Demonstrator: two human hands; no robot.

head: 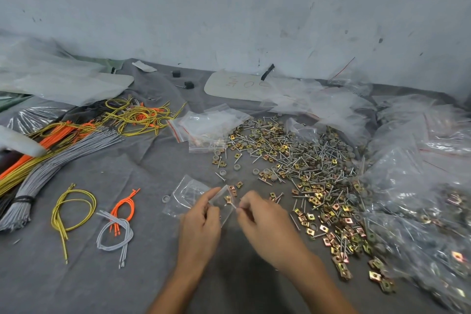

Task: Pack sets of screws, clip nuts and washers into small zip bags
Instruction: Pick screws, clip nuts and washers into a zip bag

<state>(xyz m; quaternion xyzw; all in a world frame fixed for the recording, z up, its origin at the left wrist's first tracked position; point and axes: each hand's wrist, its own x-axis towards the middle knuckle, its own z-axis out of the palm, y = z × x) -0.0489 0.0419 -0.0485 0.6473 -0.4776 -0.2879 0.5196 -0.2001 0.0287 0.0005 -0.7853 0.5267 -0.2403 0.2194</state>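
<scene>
My left hand [201, 219] pinches a small clear zip bag [224, 205] by its mouth, just above the grey cloth. A brass clip nut shows through the bag's upper part. My right hand [262, 222] pinches a thin screw [234, 205] at the bag's opening. Right of my hands spreads a big heap of screws, brass clip nuts and grey washers [305, 166]. Another empty zip bag [186, 194] lies flat under my left fingers, with a single washer [166, 199] beside it.
A stack of empty red-striped zip bags [206, 130] lies behind the heap. Filled clear bags [418, 186] pile up along the right. Bundles of orange, yellow and grey cords [63, 145] cover the left; loose cord sets [114, 222] lie near my left hand.
</scene>
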